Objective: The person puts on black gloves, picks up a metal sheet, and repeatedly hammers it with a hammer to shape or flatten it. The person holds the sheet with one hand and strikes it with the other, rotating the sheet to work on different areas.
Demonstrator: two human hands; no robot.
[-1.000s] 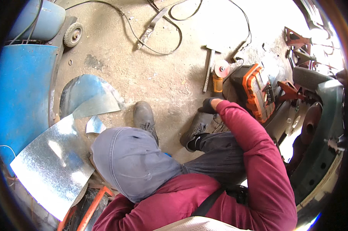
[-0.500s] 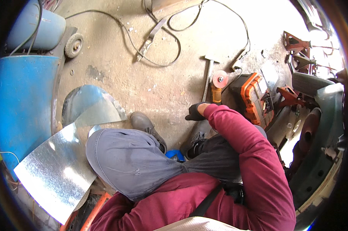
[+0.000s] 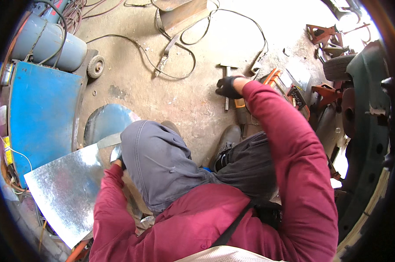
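My right hand [image 3: 228,87], in a dark fingerless-looking glove, hovers over or touches the stem of a T-shaped metal tool [image 3: 229,66] on the floor. Its fingers are partly bent and blurred, so I cannot see a grip. Under that wrist an angle grinder [image 3: 239,103] shows only its orange part. Beside my left knee, my left hand [image 3: 119,163] is mostly hidden behind the trouser leg, close to a small shiny metal piece [image 3: 115,153]. A large bright metal sheet [image 3: 66,187] leans to its left, and a rounded sheet [image 3: 106,122] lies beyond.
A blue metal panel [image 3: 42,122] and a grey-blue cylinder [image 3: 53,46] on a wheeled cart stand left. Black cable [image 3: 193,65] loops across the floor near a steel beam [image 3: 182,17]. At right are an orange-trimmed case [image 3: 274,77], red stands [image 3: 322,35] and a tyre [image 3: 338,67].
My right hand has moved forward from near my shoe to the T-shaped tool, covering the grinder's disc. My left arm and hand have come into view beside the knee. The view has shifted.
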